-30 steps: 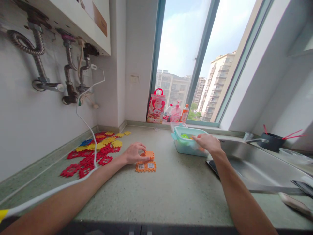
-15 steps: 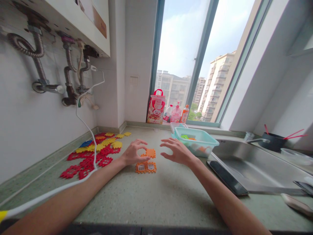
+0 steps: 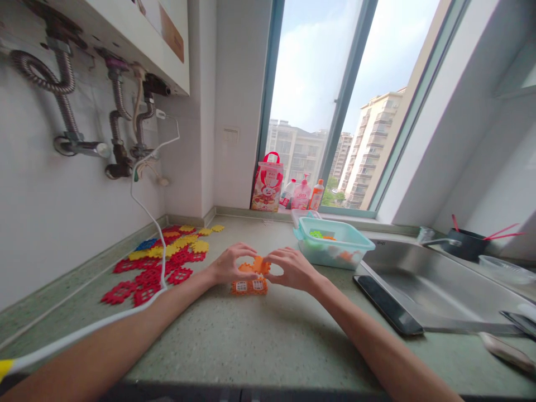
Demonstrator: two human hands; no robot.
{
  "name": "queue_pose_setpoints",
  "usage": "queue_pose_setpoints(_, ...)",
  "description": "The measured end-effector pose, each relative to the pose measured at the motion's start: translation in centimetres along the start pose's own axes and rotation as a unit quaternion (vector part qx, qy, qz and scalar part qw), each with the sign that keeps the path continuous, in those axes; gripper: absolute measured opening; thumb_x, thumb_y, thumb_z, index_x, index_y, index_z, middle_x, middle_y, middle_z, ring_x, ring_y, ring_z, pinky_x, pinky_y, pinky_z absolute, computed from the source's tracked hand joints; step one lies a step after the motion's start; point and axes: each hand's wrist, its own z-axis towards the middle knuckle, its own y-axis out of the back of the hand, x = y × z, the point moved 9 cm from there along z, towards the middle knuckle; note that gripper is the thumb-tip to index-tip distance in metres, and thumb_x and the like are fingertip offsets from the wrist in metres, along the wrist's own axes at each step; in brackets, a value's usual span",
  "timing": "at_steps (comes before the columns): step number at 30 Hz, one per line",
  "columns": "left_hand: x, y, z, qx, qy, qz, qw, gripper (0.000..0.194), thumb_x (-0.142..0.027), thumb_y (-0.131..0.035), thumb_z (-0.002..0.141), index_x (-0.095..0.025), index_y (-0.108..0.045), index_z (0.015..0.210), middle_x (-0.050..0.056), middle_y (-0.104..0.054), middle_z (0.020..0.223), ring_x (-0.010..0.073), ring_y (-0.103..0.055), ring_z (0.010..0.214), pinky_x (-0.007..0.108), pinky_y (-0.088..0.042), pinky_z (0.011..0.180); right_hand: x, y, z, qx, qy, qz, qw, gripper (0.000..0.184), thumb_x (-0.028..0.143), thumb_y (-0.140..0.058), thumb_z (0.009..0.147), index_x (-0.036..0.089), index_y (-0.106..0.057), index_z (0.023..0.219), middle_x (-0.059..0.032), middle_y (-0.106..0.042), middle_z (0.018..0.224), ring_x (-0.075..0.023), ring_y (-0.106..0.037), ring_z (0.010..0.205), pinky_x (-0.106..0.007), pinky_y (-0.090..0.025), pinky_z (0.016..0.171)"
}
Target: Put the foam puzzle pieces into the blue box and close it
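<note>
Both hands are pinched around a small group of orange interlocking toy tiles [image 3: 260, 263] with toothed edges. My left hand [image 3: 228, 264] grips the left side, thumb low and fingers above. My right hand [image 3: 292, 269] grips the right side, its fingertips closed on the tile edge. One tile between them appears tilted up from the counter. Just nearer to me, orange tiles with white window inserts [image 3: 249, 287] sit joined to or touching the held ones; which, I cannot tell. Fingers partly hide the joints.
Red tiles [image 3: 146, 278] and yellow tiles [image 3: 184, 243] lie spread at left, with a white cable [image 3: 162, 262] across them. A teal plastic box [image 3: 330, 254] holding coloured pieces stands right, near the steel sink [image 3: 435, 285] and a black phone [image 3: 389, 306].
My right hand has moved left and closed on the orange tiles. The tiles have been lifted and tilted between both hands. My left hand stays nearly in place.
</note>
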Motion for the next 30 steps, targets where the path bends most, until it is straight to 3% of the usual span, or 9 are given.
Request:
queue_pose_setpoints(5, 1.7, 0.1, -0.3, -0.003, 0.056, 0.016, 0.998, 0.063, -0.058, -0.077, 0.086, -0.024, -0.067, 0.137, 0.010, -0.072, 0.134, 0.0290, -0.065, 0.125, 0.043, -0.047, 0.113, -4.0, 5.1, -1.0, -0.103, -0.067, -0.114, 0.986, 0.023, 0.033, -0.069, 0.097, 0.027, -0.074, 0.118, -0.0073, -0.078, 0.122, -0.0239, -0.073, 0.106, -0.038, -0.050, 0.100)
queue_pose_setpoints(9, 2.2, 0.1, -0.2, -0.005, 0.071, 0.042, 0.997, 0.055, -0.060, -0.071, 0.089, -0.024, -0.071, 0.130, 0.010, -0.073, 0.131, 0.0302, -0.064, 0.126, 0.044, -0.046, 0.113, -10.7, 10.9, -4.7, -0.177, -0.222, -0.229, 0.931, 0.029, 0.038, -0.064, 0.098, 0.023, -0.075, 0.120, -0.0109, -0.078, 0.119, -0.0282, -0.071, 0.108, -0.039, -0.049, 0.098)
queue_pose_setpoints(11, 2.1, 0.1, -0.1, -0.001, 0.072, 0.059, 0.996, 0.049, -0.059, -0.070, 0.091, -0.023, -0.073, 0.124, 0.010, -0.074, 0.129, 0.0301, -0.063, 0.126, 0.045, -0.045, 0.113, -14.2, 12.8, -7.1, -0.147, -0.314, -0.273, 0.897, 0.032, 0.041, -0.062, 0.097, 0.022, -0.076, 0.119, -0.0127, -0.079, 0.113, -0.0312, -0.071, 0.106, -0.041, -0.049, 0.094)
queue_pose_setpoints(14, 2.0, 0.1, 0.0, 0.003, 0.075, 0.076, 0.994, 0.042, -0.058, -0.067, 0.093, -0.024, -0.077, 0.115, 0.009, -0.075, 0.126, 0.0293, -0.063, 0.125, 0.046, -0.044, 0.113, -19.0, 13.9, -11.1, -0.048, -0.471, -0.270, 0.839, 0.039, 0.052, -0.060, 0.095, 0.026, -0.080, 0.117, -0.0143, -0.080, 0.099, -0.0337, -0.073, 0.096, -0.042, -0.051, 0.084)
queue_pose_setpoints(17, 2.1, 0.1, 0.0, 0.007, 0.088, 0.085, 0.992, 0.039, -0.058, -0.066, 0.094, -0.024, -0.080, 0.107, 0.009, -0.076, 0.125, 0.0292, -0.064, 0.124, 0.046, -0.045, 0.112, -21.4, 13.9, -14.0, 0.015, -0.559, -0.225, 0.798, 0.038, 0.052, -0.062, 0.090, 0.026, -0.084, 0.108, -0.0153, -0.079, 0.094, -0.0325, -0.075, 0.089, -0.041, -0.053, 0.079)
queue_pose_setpoints(21, 2.2, 0.2, 0.0, 0.010, 0.104, 0.094, 0.990, 0.042, -0.061, -0.062, 0.095, -0.024, -0.082, 0.103, 0.009, -0.076, 0.124, 0.0291, -0.064, 0.122, 0.044, -0.046, 0.111, -21.8, 13.7, -14.4, 0.033, -0.569, -0.215, 0.793, 0.034, 0.047, -0.061, 0.088, 0.025, -0.086, 0.098, -0.0172, -0.079, 0.094, -0.0337, -0.076, 0.089, -0.042, -0.054, 0.079)
queue_pose_setpoints(24, 2.4, 0.1, 0.0, 0.014, 0.109, 0.099, 0.989, 0.043, -0.060, -0.059, 0.097, -0.024, -0.082, 0.105, 0.008, -0.077, 0.122, 0.0292, -0.064, 0.121, 0.043, -0.046, 0.109, -20.7, 14.2, -13.4, -0.003, -0.548, -0.243, 0.801, 0.036, 0.046, -0.058, 0.091, 0.023, -0.085, 0.101, -0.0174, -0.080, 0.095, -0.0342, -0.075, 0.090, -0.043, -0.053, 0.080)
queue_pose_setpoints(27, 2.8, 0.2, -0.1, 0.027, 0.118, 0.107, 0.987, 0.041, -0.057, -0.056, 0.099, -0.025, -0.082, 0.106, 0.008, -0.078, 0.117, 0.0290, -0.065, 0.115, 0.042, -0.046, 0.105, -18.0, 14.5, -10.4, -0.080, -0.453, -0.280, 0.843, 0.035, 0.039, -0.053, 0.096, 0.020, -0.082, 0.103, -0.0162, -0.080, 0.101, -0.0332, -0.073, 0.096, -0.045, -0.051, 0.089)
queue_pose_setpoints(30, 2.9, 0.4, -0.3, 0.053, 0.111, 0.119, 0.985, 0.038, -0.053, -0.056, 0.099, -0.025, -0.081, 0.103, 0.007, -0.079, 0.111, 0.0282, -0.066, 0.110, 0.041, -0.047, 0.102, -13.6, 12.6, -6.4, -0.139, -0.303, -0.246, 0.910, 0.030, 0.030, -0.053, 0.098, 0.020, -0.080, 0.105, -0.0127, -0.079, 0.109, -0.0307, -0.071, 0.104, -0.044, -0.050, 0.096)
